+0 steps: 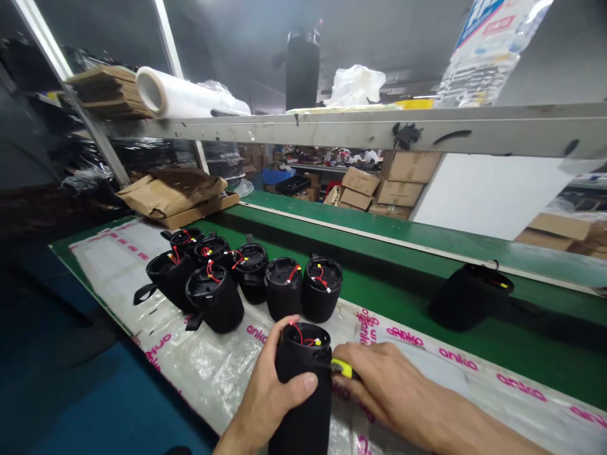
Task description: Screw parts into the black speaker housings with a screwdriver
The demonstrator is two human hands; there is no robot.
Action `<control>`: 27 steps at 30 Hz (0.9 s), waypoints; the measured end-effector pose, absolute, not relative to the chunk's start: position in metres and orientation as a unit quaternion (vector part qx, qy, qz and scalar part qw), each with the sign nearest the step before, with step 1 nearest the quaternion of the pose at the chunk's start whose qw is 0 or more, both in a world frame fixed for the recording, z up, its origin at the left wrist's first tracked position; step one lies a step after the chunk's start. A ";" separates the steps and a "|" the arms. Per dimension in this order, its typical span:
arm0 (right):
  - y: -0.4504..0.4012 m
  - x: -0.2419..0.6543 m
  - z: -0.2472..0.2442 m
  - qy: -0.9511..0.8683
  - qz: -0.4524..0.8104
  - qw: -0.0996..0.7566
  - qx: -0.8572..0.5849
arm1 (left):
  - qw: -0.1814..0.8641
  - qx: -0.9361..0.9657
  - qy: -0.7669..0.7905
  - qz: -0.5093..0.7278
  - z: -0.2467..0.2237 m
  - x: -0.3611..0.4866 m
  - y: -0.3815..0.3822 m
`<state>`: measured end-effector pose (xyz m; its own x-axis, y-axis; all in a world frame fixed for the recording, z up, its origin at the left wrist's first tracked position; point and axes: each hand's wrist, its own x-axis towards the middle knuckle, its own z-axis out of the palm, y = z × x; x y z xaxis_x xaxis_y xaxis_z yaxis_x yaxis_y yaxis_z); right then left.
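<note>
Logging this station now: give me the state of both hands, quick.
Left hand: closed around the black cylinder, holding it upright.
Right hand: closed on a small yellow tool, its tip against the cylinder's side.

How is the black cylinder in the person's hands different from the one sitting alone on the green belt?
The held cylinder stands upright on the printed plastic sheet, gripped by the left hand, with the right hand pressing a yellow-tipped tool against it. The lone cylinder lies tilted on the green belt, untouched. Both are black fabric-covered, with red wires on top.
</note>
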<state>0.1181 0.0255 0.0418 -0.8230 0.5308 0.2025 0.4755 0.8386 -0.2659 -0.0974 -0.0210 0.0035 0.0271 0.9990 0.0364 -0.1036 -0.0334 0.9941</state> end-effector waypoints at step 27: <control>0.015 0.122 0.040 -0.963 -0.032 0.108 -0.246 | 0.515 0.508 0.457 0.518 0.005 -0.096 -0.026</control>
